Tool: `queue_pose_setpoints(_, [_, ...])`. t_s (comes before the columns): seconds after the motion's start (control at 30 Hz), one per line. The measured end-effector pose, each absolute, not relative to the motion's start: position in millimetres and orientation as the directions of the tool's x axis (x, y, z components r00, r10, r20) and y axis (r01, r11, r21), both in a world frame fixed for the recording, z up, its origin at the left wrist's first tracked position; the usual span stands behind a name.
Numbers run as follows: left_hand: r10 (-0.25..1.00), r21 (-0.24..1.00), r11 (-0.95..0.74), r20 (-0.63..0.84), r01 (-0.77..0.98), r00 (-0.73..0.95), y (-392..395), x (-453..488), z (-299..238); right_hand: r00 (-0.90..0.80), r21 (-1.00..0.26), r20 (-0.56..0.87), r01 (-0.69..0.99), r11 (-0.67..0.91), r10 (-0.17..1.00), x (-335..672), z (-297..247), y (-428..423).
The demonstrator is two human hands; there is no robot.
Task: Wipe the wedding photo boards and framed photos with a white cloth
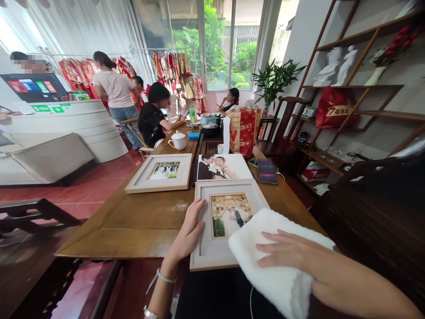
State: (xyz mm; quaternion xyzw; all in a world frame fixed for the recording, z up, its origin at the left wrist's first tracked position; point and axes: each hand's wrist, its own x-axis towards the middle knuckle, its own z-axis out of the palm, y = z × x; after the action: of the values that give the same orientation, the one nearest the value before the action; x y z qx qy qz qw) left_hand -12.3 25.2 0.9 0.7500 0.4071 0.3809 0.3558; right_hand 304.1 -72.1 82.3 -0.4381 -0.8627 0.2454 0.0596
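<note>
A picture frame (200, 212) with a light wood edge and a wedding photo (229, 215) inside leans over the near table edge, partly above my lap. My left hand (190, 228) grips its left side, with the fingers on the rim. Under my right hand (288, 250) is a thick white towel (259, 226), held against the frame's right side with the fingers spread over it. The towel hides the frame's lower right part and a corner of the photo.
On the wooden table (139, 226) lie a second picture frame (159, 189), a large photo print (232, 170) and a phone (267, 171). Farther back stand a white teapot (178, 141) and a red paper bag (245, 133). Several people sit or stand beyond. Shelves (361, 84) line the right.
</note>
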Motion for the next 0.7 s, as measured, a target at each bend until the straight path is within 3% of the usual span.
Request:
queue_pose_setpoints(0.2, [0.880,0.842,-0.415,0.277,0.343,0.385,25,-12,2,-0.322,-0.279,-0.056,0.914,0.294,0.945,272,60,-24])
queue_pose_setpoints(0.3, [0.888,0.843,-0.406,0.273,0.352,0.371,25,-11,1,-0.261,-0.264,-0.030,0.933,0.244,0.965,234,52,-20])
queue_pose_setpoints(0.47, [0.914,0.865,-0.353,0.238,0.356,0.328,25,-10,0,-0.431,-0.455,0.038,0.796,0.400,0.901,180,48,-38])
queue_pose_setpoints(0.57, [0.923,0.891,-0.321,0.217,0.320,0.319,24,-10,1,-0.514,-0.507,0.067,0.721,0.473,0.855,171,48,-44])
queue_pose_setpoints(0.7, [0.927,0.899,-0.314,0.221,0.305,0.303,24,-8,2,-0.735,-0.536,0.039,0.556,0.635,0.677,192,57,-46])
